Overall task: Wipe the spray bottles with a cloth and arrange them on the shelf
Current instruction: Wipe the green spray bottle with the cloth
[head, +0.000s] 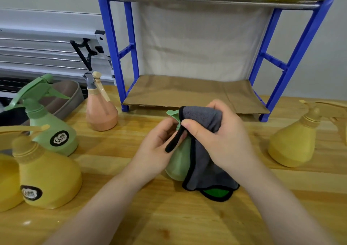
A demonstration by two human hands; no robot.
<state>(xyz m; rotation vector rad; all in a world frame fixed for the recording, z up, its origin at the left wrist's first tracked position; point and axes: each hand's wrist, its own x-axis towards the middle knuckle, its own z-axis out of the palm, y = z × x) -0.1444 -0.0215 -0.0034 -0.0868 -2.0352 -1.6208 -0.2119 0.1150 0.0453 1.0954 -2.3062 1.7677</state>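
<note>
Bare bench (169, 216) fills the lower middle of the frame; spray bottles (47, 173) crowd the left edge, and the shelf's cardboard floor (187, 92) lies open, upper centre.

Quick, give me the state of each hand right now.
Left hand: holding the green bottle.
Right hand: holding the grey cloth against the bottle's top.
</note>
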